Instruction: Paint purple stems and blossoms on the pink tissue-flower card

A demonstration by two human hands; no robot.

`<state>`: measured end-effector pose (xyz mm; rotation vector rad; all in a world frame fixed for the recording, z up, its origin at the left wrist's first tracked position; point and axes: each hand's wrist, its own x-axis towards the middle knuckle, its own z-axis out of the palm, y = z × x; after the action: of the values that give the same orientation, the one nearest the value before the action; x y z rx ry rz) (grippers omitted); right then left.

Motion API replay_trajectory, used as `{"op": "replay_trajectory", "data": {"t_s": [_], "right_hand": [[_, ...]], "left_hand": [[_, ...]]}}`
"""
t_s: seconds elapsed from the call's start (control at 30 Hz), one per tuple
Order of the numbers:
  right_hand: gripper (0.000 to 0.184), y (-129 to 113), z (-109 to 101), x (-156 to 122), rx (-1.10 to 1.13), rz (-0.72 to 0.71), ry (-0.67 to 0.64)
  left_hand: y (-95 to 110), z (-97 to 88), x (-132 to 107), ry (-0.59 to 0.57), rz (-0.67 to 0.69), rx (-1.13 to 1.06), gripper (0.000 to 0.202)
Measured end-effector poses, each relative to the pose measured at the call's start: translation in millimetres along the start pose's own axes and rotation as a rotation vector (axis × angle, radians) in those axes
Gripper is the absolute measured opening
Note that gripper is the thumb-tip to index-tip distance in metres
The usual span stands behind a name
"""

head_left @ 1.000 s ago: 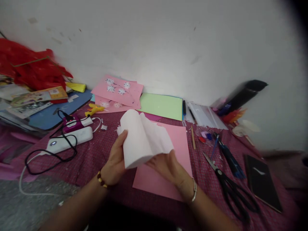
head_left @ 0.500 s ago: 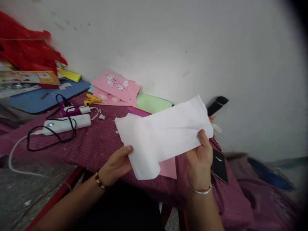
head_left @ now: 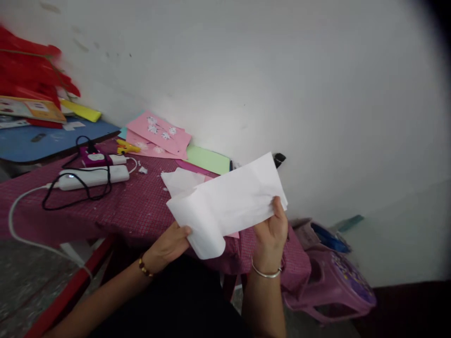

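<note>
A sheet of white paper (head_left: 236, 197), curled over at its left end, is held up above the table between my two hands. My left hand (head_left: 173, 244) pinches the curled left part near its lower edge, thumb on top. At the right end my right hand (head_left: 271, 230) grips the sheet, the thumb pressing its face and the fingers hidden behind. Another white paper (head_left: 181, 180) lies on the table behind the held sheet. A bit of pink paper (head_left: 232, 234) shows beneath it.
The table has a maroon checked cloth (head_left: 141, 206). Pink cards with white flowers (head_left: 158, 134), green paper (head_left: 207, 159), a yellow glue gun (head_left: 127, 147) and a white power strip (head_left: 95, 177) with cables lie at the back and left. A pink plastic stool (head_left: 331, 286) stands at right.
My view has swung right, showing more of the pink stool. Both hands still hold the white paper, and its left end now looks more separate from the paper behind.
</note>
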<state>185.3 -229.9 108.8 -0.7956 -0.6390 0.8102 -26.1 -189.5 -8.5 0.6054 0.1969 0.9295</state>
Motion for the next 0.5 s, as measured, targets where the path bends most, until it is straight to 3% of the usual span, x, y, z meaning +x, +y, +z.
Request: {"op": "replay_trajectory", "data": {"t_s": [0.3, 0.5], "right_hand": [[0.028, 5, -12, -5, 0.009, -0.091, 0.004], [0.034, 8, -26, -7, -0.008, -0.06, -0.033]], "left_hand": [[-8, 4.0, 10, 0.084, -0.015, -0.053, 0.068], [-6, 10.4, 12, 0.127, 0.018, -0.007, 0.073]]}}
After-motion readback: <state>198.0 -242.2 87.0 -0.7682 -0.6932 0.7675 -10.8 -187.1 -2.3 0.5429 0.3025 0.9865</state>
